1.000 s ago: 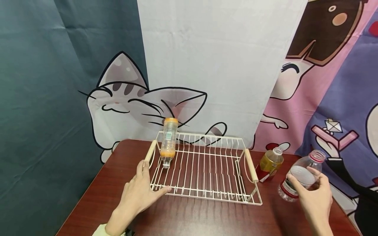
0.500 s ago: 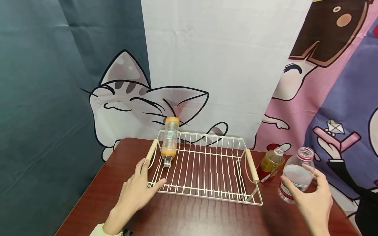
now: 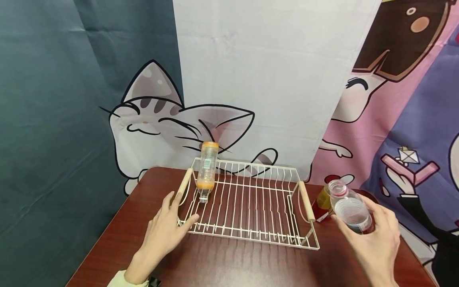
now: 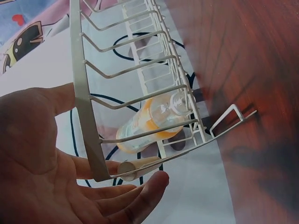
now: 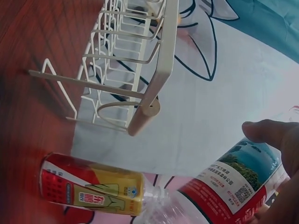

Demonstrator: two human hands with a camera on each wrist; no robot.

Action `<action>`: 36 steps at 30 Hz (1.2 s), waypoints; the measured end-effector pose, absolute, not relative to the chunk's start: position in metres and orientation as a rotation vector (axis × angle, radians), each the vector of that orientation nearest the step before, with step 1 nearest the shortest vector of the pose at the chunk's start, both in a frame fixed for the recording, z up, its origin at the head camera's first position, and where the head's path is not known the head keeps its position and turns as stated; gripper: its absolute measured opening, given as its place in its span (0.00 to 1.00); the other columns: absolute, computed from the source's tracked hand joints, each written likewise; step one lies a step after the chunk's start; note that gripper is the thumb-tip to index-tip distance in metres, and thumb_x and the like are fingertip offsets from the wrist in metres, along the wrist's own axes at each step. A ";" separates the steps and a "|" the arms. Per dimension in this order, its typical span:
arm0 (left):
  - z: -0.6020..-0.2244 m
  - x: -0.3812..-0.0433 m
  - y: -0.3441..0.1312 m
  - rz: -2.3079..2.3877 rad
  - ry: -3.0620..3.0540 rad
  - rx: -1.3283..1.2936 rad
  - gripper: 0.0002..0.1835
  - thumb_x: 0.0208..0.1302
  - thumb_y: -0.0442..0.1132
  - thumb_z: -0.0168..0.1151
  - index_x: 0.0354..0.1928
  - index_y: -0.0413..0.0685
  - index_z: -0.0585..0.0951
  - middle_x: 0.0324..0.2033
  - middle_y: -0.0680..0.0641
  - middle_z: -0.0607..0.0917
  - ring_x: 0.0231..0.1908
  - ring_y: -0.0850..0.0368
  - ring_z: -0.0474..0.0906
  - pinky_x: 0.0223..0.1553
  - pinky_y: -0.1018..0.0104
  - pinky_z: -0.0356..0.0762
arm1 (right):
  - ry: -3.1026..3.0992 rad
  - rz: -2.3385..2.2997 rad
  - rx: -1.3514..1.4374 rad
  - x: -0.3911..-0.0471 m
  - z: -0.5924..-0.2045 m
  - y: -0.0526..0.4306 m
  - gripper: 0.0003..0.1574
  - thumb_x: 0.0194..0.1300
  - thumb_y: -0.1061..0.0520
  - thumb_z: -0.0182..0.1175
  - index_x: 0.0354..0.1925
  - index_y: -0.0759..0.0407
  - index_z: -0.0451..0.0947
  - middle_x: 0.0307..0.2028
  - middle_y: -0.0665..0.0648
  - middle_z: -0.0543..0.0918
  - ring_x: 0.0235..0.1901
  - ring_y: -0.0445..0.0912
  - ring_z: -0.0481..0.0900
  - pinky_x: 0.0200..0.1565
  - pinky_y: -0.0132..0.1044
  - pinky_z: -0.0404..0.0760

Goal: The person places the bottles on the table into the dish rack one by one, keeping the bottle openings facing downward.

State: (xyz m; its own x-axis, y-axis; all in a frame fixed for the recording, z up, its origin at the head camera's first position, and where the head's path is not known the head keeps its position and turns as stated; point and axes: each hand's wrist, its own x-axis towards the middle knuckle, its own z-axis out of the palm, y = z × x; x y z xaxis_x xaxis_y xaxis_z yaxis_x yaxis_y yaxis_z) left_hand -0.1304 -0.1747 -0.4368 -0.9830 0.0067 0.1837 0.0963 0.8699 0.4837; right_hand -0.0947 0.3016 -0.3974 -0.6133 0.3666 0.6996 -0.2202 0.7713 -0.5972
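Note:
My left hand rests at the left front corner of a white wire dish rack, fingers extended along its wooden-handled end, thumb at the front rail. In the left wrist view, the fingertips lie beside the handle. A clear plastic bottle with orange bands leans neck down inside the rack's left end. My right hand grips a clear, capless plastic bottle, held tilted above the table. In the right wrist view, its red and blue label shows, with its lower end beside a yellow-and-red drink bottle.
The yellow-and-red bottle stands right of the rack, near its right wooden handle, partly hidden by the held bottle. Behind the dark red table hangs a printed cartoon curtain, close to the rack's back.
My right hand has lifted the clear bottle and shifted it leftward, tilting its neck left, so it now overlaps the yellow-and-red bottle. My left thumb has drawn slightly left along the rack's front.

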 end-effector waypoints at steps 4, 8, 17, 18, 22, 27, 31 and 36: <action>-0.436 -0.130 -0.175 -0.752 -2.865 -0.071 0.53 0.75 0.70 0.64 0.86 0.41 0.64 0.82 0.32 0.62 0.65 0.24 0.80 0.51 0.25 0.82 | -2.039 0.757 0.027 -0.098 -0.397 0.300 0.49 0.44 0.47 0.88 0.65 0.59 0.88 0.53 0.27 0.72 0.57 0.19 0.61 0.59 0.39 0.55; -0.435 -0.129 -0.176 -0.739 -2.864 -0.067 0.51 0.76 0.69 0.65 0.86 0.41 0.65 0.82 0.31 0.63 0.67 0.24 0.79 0.52 0.25 0.82 | -1.990 0.663 0.132 -0.102 -0.398 0.297 0.56 0.59 0.17 0.71 0.61 0.62 0.89 0.50 0.58 0.83 0.59 0.25 0.60 0.60 0.42 0.51; -0.436 -0.127 -0.177 -0.711 -2.849 -0.082 0.51 0.75 0.68 0.66 0.86 0.42 0.66 0.80 0.30 0.64 0.66 0.25 0.78 0.50 0.26 0.83 | -1.930 0.554 0.266 -0.106 -0.395 0.287 0.54 0.69 0.16 0.61 0.57 0.63 0.90 0.49 0.76 0.81 0.48 0.62 0.72 0.62 0.41 0.47; -0.437 -0.127 -0.177 -0.705 -2.842 -0.086 0.50 0.75 0.68 0.67 0.85 0.42 0.66 0.80 0.29 0.65 0.66 0.25 0.79 0.50 0.26 0.83 | -1.932 0.542 0.281 -0.106 -0.395 0.285 0.52 0.70 0.18 0.61 0.57 0.63 0.90 0.49 0.75 0.81 0.48 0.68 0.71 0.63 0.42 0.47; -0.435 -0.127 -0.176 -0.677 -2.799 -0.119 0.49 0.73 0.64 0.70 0.83 0.39 0.69 0.79 0.27 0.66 0.66 0.23 0.77 0.57 0.25 0.79 | -1.937 0.494 0.354 -0.107 -0.394 0.280 0.42 0.71 0.27 0.63 0.58 0.60 0.90 0.48 0.73 0.82 0.48 0.72 0.72 0.69 0.44 0.48; -0.429 -0.129 -0.168 -0.700 -2.732 -0.182 0.47 0.71 0.60 0.74 0.80 0.36 0.72 0.79 0.27 0.67 0.75 0.24 0.67 0.66 0.22 0.69 | -1.947 0.451 0.428 -0.111 -0.395 0.271 0.35 0.67 0.36 0.64 0.60 0.58 0.89 0.48 0.72 0.82 0.49 0.72 0.74 0.75 0.47 0.47; -0.422 -0.130 -0.157 -0.718 -2.676 -0.287 0.45 0.70 0.58 0.76 0.78 0.37 0.75 0.77 0.29 0.70 0.77 0.28 0.66 0.69 0.25 0.67 | -1.965 0.444 0.486 -0.113 -0.395 0.264 0.36 0.55 0.47 0.71 0.62 0.58 0.89 0.49 0.73 0.82 0.50 0.74 0.73 0.76 0.49 0.46; -0.417 -0.130 -0.138 -0.741 -2.599 -0.425 0.42 0.68 0.59 0.78 0.75 0.41 0.79 0.75 0.38 0.77 0.75 0.36 0.72 0.69 0.29 0.71 | -1.960 0.419 0.554 -0.116 -0.395 0.252 0.44 0.41 0.55 0.73 0.62 0.57 0.89 0.49 0.73 0.82 0.49 0.75 0.73 0.77 0.50 0.45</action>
